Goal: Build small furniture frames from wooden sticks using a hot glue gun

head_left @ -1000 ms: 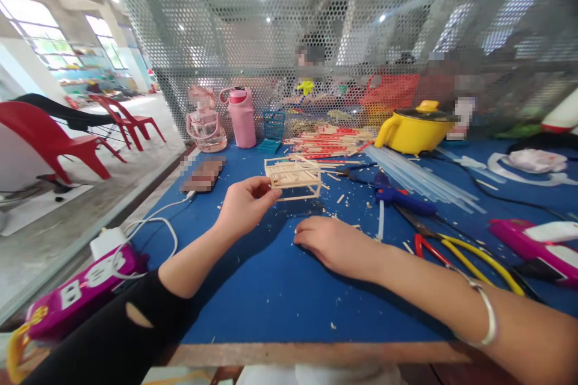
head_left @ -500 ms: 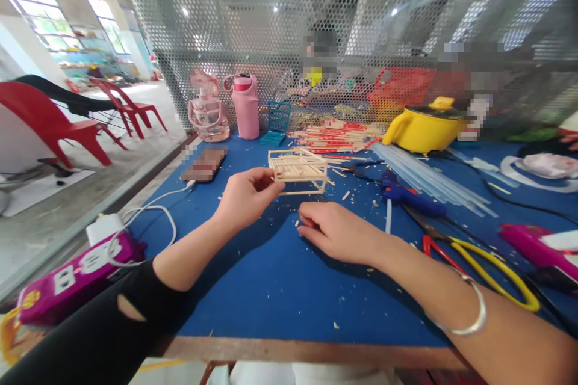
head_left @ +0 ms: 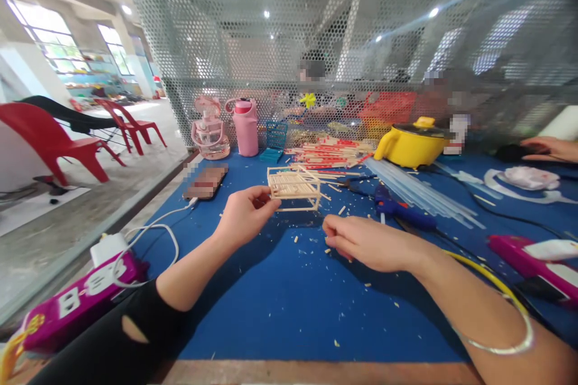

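Between thumb and fingers, my left hand [head_left: 247, 216] grips the left end of a small box-shaped frame [head_left: 294, 209] built from thin wooden sticks. The frame is held just over the blue tabletop. To its right, my right hand [head_left: 361, 242] is low over the table with its fingers curled together; whatever they may hold is hidden. Tiny stick scraps [head_left: 327, 251] lie beside those fingertips. Beyond the right hand rests a blue glue gun [head_left: 404, 210], and a pair of dark-handled pliers [head_left: 361, 180] lies behind it.
Red-marked sticks [head_left: 332, 152] are heaped by the mesh partition [head_left: 253, 30]. Clear glue sticks [head_left: 419, 192] and a yellow pot [head_left: 410, 145] stand right of them. A phone [head_left: 206, 181], pink bottles [head_left: 245, 129] and a purple power strip [head_left: 85, 295] are left. Another person's hand [head_left: 553, 148] is far right.
My right hand has moved right, away from the stick frame, and its forearm now covers most of the yellow-and-red-handled tool. My left hand still holds the frame. The view has tilted up slightly.
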`<action>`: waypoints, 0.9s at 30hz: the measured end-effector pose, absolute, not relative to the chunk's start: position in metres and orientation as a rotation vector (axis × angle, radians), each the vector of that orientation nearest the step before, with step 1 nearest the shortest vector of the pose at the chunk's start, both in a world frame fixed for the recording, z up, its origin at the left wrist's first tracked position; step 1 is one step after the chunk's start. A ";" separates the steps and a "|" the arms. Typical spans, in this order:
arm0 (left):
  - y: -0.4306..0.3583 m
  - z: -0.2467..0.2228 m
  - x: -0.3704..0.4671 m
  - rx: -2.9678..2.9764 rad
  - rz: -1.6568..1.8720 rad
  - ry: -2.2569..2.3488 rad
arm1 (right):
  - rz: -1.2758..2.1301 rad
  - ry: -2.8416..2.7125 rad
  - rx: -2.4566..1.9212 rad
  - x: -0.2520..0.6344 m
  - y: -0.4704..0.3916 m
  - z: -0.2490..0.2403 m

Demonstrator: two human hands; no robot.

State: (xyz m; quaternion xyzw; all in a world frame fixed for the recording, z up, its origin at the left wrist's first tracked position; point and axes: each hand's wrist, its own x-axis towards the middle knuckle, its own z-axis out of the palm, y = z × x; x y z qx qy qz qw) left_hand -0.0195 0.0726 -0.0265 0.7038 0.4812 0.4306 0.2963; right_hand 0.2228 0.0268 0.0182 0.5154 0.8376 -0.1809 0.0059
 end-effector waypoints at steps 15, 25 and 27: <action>0.070 -0.025 -0.015 1.865 1.128 1.274 | -0.117 2.957 1.667 0.188 0.029 -0.018; 0.071 -0.024 -0.019 1.964 1.054 1.322 | -0.190 2.950 1.553 0.179 0.042 -0.029; 0.069 -0.022 -0.020 2.014 0.996 1.329 | -0.201 2.957 1.513 0.182 0.040 -0.027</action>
